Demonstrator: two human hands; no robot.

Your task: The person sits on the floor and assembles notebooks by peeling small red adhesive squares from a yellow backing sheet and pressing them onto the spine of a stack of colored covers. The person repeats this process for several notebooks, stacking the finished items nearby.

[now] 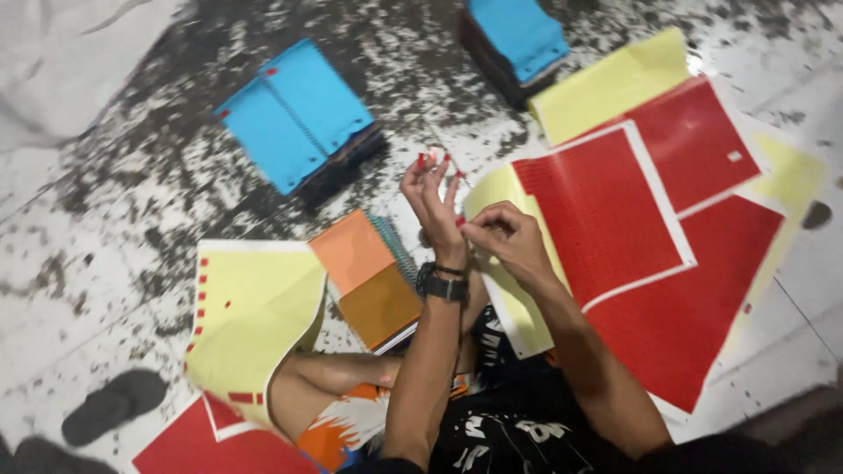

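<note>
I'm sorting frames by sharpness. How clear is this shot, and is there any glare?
Head view: soft motion blur overall, the left hand and right hand smeared at the fingertips; a small glare spot on the floor beside the yellow sheet; red sheets evenly lit.

One head-worn view, looking steeply down from close above the person's raised hands and lap, facing forward over the speckled floor (132, 254); tilted frame, near range, no second view.
</note>
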